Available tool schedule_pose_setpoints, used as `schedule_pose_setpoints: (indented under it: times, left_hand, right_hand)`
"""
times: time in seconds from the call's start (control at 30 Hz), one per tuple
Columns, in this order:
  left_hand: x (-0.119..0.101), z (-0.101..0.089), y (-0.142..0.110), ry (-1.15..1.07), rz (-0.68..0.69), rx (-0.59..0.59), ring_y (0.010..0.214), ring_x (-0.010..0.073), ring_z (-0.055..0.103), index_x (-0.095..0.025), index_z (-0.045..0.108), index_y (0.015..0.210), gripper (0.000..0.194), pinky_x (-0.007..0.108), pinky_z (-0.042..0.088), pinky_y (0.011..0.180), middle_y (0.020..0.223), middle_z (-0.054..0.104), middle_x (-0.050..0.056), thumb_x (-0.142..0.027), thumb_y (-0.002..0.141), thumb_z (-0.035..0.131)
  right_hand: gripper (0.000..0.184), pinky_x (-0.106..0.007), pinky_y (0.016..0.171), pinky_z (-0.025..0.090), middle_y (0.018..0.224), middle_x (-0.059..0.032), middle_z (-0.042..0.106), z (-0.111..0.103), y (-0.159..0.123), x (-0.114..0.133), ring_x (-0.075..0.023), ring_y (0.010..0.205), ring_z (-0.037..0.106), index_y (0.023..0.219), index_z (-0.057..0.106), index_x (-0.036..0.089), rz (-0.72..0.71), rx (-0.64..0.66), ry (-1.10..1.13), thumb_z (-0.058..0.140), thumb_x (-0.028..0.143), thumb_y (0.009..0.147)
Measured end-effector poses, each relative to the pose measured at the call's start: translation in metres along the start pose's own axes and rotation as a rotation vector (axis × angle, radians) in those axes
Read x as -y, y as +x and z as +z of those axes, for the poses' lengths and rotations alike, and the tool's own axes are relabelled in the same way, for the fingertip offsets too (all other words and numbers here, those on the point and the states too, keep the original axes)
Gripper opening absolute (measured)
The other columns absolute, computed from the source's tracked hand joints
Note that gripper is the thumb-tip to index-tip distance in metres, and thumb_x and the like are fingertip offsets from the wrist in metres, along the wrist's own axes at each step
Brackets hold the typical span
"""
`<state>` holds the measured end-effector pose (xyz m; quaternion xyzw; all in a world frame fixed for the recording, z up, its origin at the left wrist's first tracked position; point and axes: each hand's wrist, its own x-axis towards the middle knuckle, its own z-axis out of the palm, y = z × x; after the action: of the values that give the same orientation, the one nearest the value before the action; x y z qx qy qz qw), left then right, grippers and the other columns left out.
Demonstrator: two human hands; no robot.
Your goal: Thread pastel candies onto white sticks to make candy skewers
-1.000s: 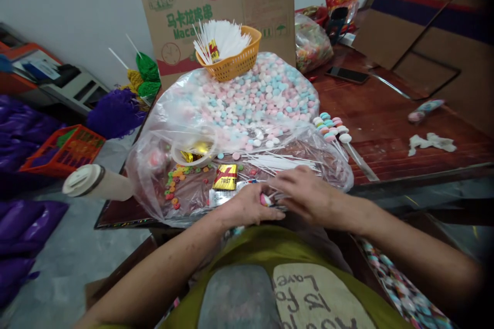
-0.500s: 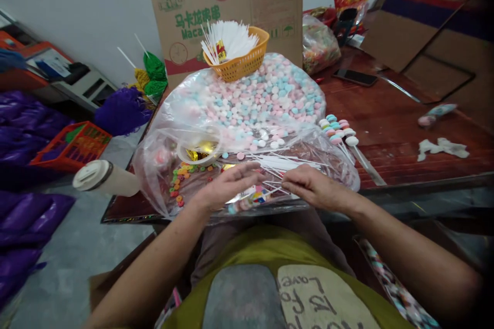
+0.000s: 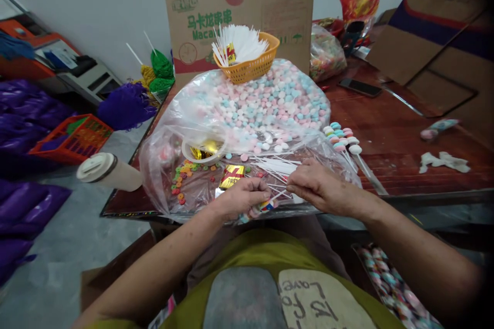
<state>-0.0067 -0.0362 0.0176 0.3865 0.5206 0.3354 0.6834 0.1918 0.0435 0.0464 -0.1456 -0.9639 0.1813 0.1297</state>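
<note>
Both hands work low over the front edge of the table [image 3: 393, 164]: the left hand [image 3: 245, 198] has its fingers closed on the wrapped candies [image 3: 266, 206], and the right hand [image 3: 322, 186] is pinched narrow, though whether it grips anything I cannot tell. A clear plastic sheet [image 3: 154, 164] covers the table's middle, front to back. By the near left corner is a lidded cup [image 3: 116, 174]. Just past the hands lie a gold packet [image 3: 232, 176] and loose white sticks [image 3: 276, 165], with a bowl [image 3: 204, 150] behind the packet. Candy skewers [image 3: 343, 140] lie to the right. Farther back, pastel candies [image 3: 270, 97] are heaped, an orange basket [image 3: 250, 69] of sticks above them and a phone [image 3: 360, 87] to their right. A printed carton [image 3: 239, 5] stands behind, before a pale wall [image 3: 104, 5]. The wrapped candies sit under the left hand's fingertips, left of the right hand and nearer the front edge.
</note>
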Motion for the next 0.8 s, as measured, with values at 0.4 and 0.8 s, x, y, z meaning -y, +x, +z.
schedule_pose_setpoints:
  times: [0.4,0.8]
  left_hand:
    - [0.011,0.013,0.005,-0.232,0.204,-0.19,0.066,0.011,0.056,-0.014,0.057,0.081,0.036,0.024,0.044,0.066,0.071,0.061,0.0,-0.043,0.064,0.069]
    - [0.016,0.014,-0.016,-0.022,0.123,-0.207,0.05,0.007,0.049,-0.017,0.053,0.09,0.036,0.015,0.029,0.041,0.07,0.056,0.0,-0.05,0.078,0.051]
  right_hand:
    - [0.033,-0.024,0.059,0.03,0.059,0.0007,0.05,0.019,0.008,0.003,-0.0103,0.058,0.042,0.066,0.051,0.015,0.092,-0.064,0.22,0.035,0.031,0.091]
    - [0.031,-0.021,0.056,0.037,0.071,0.0015,0.051,0.029,0.015,0.004,-0.0093,0.06,0.044,0.092,0.053,0.017,0.417,-0.41,0.772,0.05,0.045,0.081]
